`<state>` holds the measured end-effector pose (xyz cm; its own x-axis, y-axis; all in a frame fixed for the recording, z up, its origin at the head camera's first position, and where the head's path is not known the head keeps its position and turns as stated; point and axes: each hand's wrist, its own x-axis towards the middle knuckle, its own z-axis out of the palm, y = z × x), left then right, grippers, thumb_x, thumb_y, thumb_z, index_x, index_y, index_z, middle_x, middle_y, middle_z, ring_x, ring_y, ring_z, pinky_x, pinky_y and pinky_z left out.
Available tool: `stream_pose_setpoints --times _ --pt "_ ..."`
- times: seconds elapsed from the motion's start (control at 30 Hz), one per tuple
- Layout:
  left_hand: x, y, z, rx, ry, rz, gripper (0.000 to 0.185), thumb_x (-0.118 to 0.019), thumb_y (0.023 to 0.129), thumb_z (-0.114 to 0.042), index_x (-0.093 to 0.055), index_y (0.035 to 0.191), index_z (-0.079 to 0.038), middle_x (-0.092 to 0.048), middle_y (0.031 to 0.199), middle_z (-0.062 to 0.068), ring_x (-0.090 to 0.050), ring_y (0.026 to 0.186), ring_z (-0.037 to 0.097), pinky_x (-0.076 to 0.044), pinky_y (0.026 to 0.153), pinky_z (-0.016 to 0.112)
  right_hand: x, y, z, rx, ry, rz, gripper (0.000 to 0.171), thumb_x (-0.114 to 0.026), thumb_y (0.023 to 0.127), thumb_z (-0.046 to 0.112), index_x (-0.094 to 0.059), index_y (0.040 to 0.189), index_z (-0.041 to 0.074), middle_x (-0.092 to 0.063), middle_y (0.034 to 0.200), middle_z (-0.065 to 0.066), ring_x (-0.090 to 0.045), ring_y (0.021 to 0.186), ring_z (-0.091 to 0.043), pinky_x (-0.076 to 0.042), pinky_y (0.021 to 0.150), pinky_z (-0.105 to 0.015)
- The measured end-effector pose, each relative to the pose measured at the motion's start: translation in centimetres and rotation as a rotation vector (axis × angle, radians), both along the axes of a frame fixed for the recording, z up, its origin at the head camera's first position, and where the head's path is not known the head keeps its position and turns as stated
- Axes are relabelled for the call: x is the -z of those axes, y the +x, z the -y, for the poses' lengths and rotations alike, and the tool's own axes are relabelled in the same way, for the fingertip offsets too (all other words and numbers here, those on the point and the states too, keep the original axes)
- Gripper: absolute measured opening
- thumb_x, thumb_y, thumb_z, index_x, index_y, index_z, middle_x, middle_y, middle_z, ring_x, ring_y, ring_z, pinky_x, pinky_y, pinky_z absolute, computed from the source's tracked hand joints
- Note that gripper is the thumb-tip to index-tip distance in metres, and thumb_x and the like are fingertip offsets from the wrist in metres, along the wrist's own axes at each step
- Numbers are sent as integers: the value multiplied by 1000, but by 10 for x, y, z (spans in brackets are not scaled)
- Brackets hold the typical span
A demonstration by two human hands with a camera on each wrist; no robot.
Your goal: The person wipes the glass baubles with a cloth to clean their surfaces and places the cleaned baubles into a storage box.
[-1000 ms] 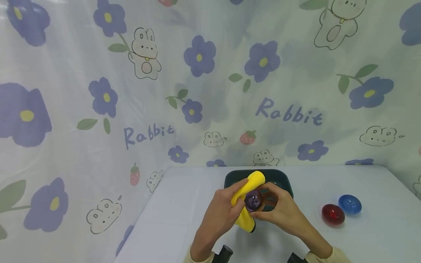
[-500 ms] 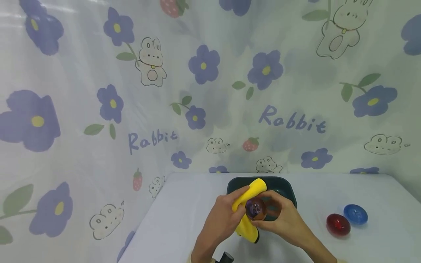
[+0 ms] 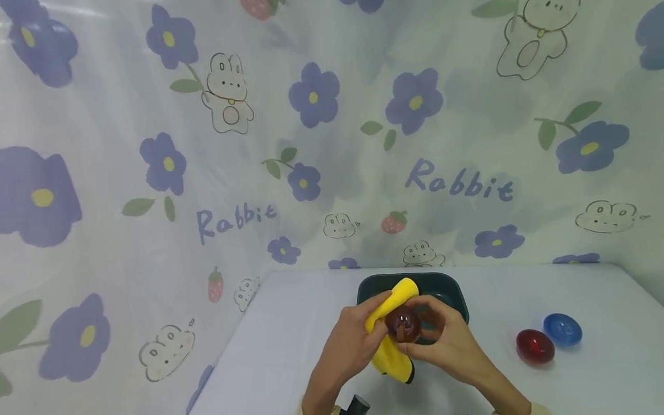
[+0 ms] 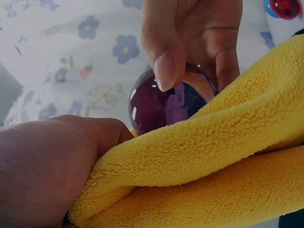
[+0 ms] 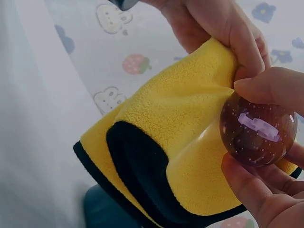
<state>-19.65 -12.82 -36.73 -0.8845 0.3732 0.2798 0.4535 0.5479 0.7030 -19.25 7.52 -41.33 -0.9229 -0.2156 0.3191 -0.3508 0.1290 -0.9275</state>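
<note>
Over the table, my right hand (image 3: 441, 337) pinches a glossy purple translucent ball (image 3: 403, 325) between thumb and fingers. The ball (image 4: 164, 102) shows a fingertip on its top in the left wrist view. My left hand (image 3: 353, 340) grips a folded yellow cloth (image 3: 390, 328) with a black edge and presses it against the ball's left side. In the right wrist view the cloth (image 5: 175, 137) wraps under the ball (image 5: 259, 128). Both hands hover just in front of a dark green tray (image 3: 448, 291).
A red ball (image 3: 535, 346) and a blue ball (image 3: 562, 329) lie on the white table (image 3: 290, 340) to the right. A floral rabbit-print curtain (image 3: 311, 144) hangs behind and to the left of the table.
The hands stay together at the tray; the ball has turned slightly in my right fingers and the cloth has shifted a little against it. The camera view has wobbled up and down.
</note>
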Motion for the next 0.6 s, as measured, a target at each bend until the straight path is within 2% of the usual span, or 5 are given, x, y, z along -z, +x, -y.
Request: stream_pose_setpoints --times 0.2,0.43,0.6 --pt "-3 1 -1 -4 -23 5 51 -56 93 -14 -61 144 -14 -74 115 7 -59 76 1 -54 74 15 0 1 0 -4 5 -11 59 -89 78 14 -60 128 9 -61 126 -16 -71 110 -25 -63 86 -35" --pt "-4 2 1 -11 -24 -15 49 -56 94 -11 -61 144 -12 -74 117 8 -61 78 3 -55 75 16 -2 -1 4 18 19 26 62 -91 75 15 -60 129 8 -61 126 -16 -69 115 -36 -62 87 -36" --pt "-6 5 1 -14 -11 2 49 -56 95 -11 -61 144 -11 -74 119 10 -61 78 3 -55 74 16 -3 0 3 22 25 45 64 -91 76 18 -60 132 11 -62 132 -15 -68 116 -35 -62 88 -37"
